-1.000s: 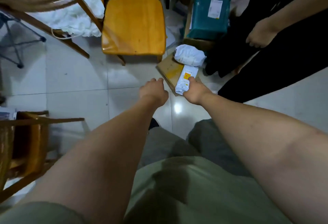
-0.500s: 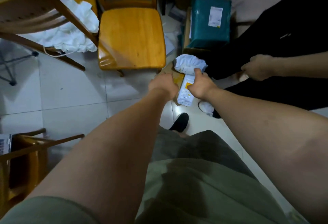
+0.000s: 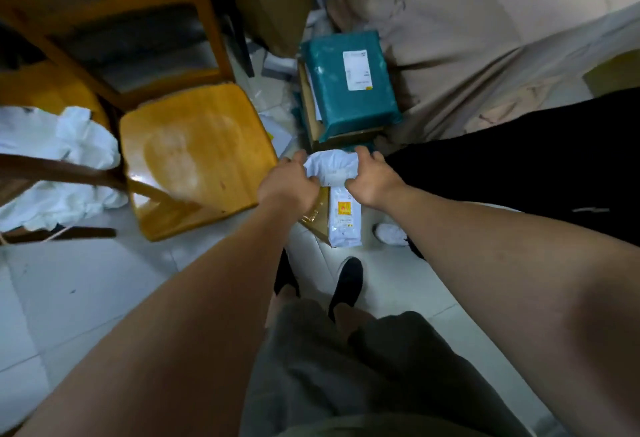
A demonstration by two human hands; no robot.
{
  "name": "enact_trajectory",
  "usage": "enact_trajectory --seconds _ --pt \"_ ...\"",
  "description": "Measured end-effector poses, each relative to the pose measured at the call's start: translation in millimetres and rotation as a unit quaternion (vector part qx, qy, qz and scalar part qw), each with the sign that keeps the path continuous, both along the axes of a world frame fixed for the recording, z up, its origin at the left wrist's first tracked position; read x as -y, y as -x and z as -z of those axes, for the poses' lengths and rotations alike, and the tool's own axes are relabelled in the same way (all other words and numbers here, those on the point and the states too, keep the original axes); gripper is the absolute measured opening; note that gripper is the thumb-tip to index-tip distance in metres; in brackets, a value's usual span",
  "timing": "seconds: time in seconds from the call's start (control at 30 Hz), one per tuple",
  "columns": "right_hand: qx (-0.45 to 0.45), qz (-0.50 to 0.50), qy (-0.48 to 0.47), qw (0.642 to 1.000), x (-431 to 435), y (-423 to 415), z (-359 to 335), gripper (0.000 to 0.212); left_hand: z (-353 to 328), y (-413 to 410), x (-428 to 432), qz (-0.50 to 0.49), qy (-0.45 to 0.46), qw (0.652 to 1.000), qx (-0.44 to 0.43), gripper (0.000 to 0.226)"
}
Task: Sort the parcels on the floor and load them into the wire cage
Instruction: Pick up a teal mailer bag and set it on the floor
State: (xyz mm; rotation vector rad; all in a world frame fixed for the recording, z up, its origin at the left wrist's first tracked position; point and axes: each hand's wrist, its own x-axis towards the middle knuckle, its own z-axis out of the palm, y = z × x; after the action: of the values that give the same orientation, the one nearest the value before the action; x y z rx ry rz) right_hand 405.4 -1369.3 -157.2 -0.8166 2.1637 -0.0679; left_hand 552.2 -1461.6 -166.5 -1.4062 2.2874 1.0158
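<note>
Shifted off the flat white yellow-labelled packet (image 3: pixel 344 216), now lying just nearside of the fingers, onto the crumpled white plastic mailer bag (image 3: pixel 332 168), clamped end-to-end between curled fingers of left hand (image 3: pixel 287 182) and right hand (image 3: pixel 372 177): judged ready for lifting.

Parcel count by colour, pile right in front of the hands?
White: 2, the crumpled white mailer gripped by the left hand and right hand, and the flat white mailer
Teal: 1, the teal parcel
Brown: 2, the cardboard box under the teal parcel, and the flat brown box under the flat mailer
Total: 5
</note>
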Motion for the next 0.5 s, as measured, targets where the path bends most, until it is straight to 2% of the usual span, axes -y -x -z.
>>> enact_trajectory --seconds 0.1,0.3,0.5 --pt "-0.011 0.050 0.005 0.999 20.2 28.4 2.7 0.075 10.0 23.4 33.7 0.026 -0.003 1.000 0.015 0.057" --pt "-0.014 0.102 0.052 0.993 51.6 93.6 19.8 0.072 42.9 77.2 82.3 0.054 -0.013 0.998 0.026 0.047" --pt "-0.010 0.107 0.051 0.993 61.5 168.4 50.8 0.072 84.9 133.1 110.0 0.005 -0.023 0.999 -0.022 0.053"
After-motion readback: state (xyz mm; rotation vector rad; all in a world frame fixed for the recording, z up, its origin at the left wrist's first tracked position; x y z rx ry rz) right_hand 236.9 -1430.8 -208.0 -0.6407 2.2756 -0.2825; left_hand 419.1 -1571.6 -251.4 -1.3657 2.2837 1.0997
